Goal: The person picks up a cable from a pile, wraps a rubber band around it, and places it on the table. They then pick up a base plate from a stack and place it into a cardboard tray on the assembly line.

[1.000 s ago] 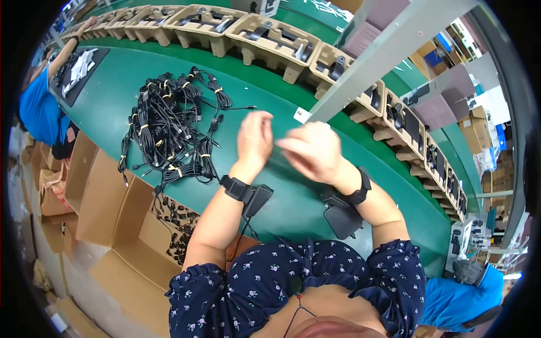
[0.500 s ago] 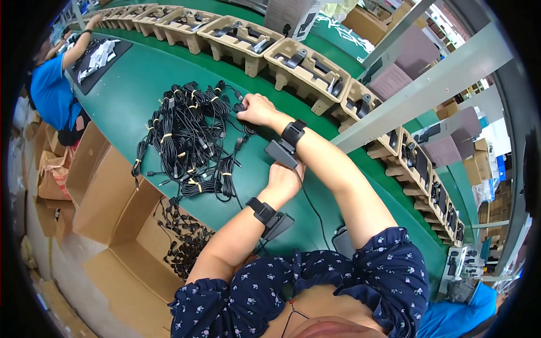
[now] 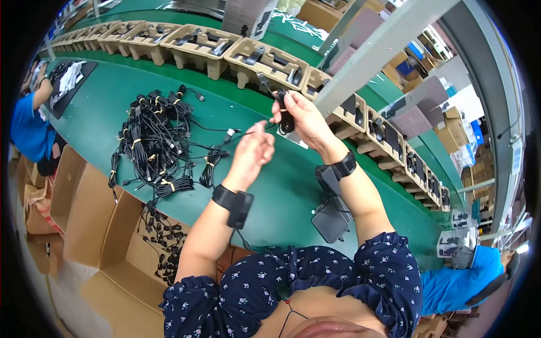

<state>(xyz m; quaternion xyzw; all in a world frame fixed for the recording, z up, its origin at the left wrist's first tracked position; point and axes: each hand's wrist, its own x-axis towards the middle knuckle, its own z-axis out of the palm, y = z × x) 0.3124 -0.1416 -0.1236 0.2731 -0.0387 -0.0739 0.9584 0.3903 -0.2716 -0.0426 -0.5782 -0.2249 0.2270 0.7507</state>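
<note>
My right hand (image 3: 307, 123) is closed round a folded black cable bundle (image 3: 286, 115) with a pale tie, raised in front of the row of trays. A plug end (image 3: 264, 80) of a cable sticks up above that hand. To its left, my left hand (image 3: 253, 151) has curled fingers, slightly blurred, with a thin black cable at the fingertips. A cable plug with a light metal end (image 3: 230, 135) lies beside those fingers. Further left on the green table is a pile of tied black cables (image 3: 152, 132), and a separate tied bundle (image 3: 210, 166) lies at its right edge.
Moulded cardboard trays (image 3: 201, 48) holding dark parts line the far side of the green table (image 3: 270, 208). An open carton (image 3: 107, 231) with more cables stands at the left. A slanting metal post (image 3: 383, 50) rises at right. Co-workers (image 3: 31, 127) in blue are at both sides.
My right hand has lifted the cable bundle away from the pile and to the right. My left hand has come up from beneath the right wrist toward the cables. The whole view has shifted.
</note>
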